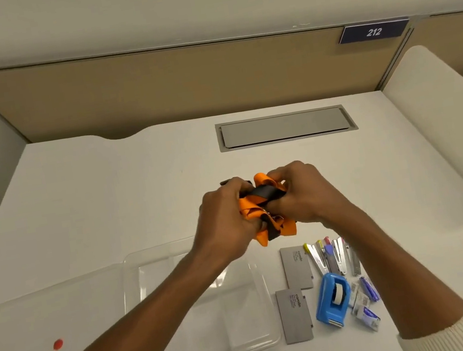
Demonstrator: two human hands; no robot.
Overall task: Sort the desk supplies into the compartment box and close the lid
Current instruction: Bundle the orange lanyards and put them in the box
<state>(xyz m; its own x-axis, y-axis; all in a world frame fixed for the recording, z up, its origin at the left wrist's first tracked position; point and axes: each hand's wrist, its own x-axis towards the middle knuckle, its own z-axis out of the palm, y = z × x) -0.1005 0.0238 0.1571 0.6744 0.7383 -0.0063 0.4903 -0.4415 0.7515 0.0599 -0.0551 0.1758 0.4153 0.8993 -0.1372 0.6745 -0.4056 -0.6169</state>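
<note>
White bench (106,195) in an office cubicle. Both hands, left (226,224) and right (306,194), gripped tight on a bunched orange-and-black lanyard (261,201) above the bench. Clear compartment box (201,298) apparently empty, lid (50,319) open. Staplers (332,255), tape dispenser (333,298), grey cases (296,266) unsorted.

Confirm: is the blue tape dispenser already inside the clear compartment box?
No, the blue tape dispenser lies on the desk to the right of the clear compartment box.

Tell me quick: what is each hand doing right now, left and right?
Left hand: closed on the bunched orange and black lanyard, held above the desk.
Right hand: closed on the same lanyard, fingers curled around it.
</note>
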